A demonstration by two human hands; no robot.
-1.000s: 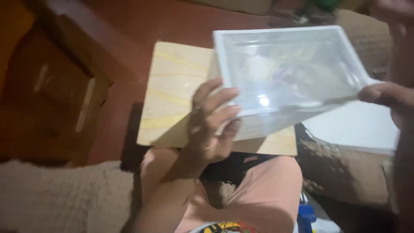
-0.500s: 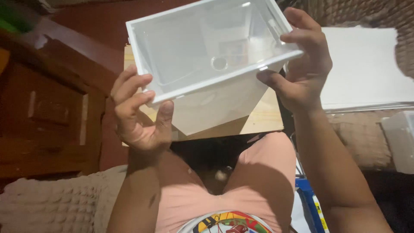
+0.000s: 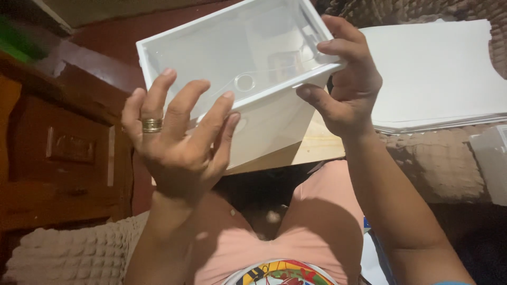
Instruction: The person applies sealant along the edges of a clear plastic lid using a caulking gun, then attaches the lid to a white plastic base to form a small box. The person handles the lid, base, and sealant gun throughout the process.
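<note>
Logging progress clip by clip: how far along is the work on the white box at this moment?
Done: the white box stands formed, with four walls and a clear window panel that has a round hole. In hand: the right hand grips its right corner, and the left hand is spread open against its near side. Left: a stack of flat white sheets lies at the right, unfolded. The wooden board under the box carries nothing else visible.

One head-worn camera looks steeply down, close on the person's raised hands and lap.
</note>
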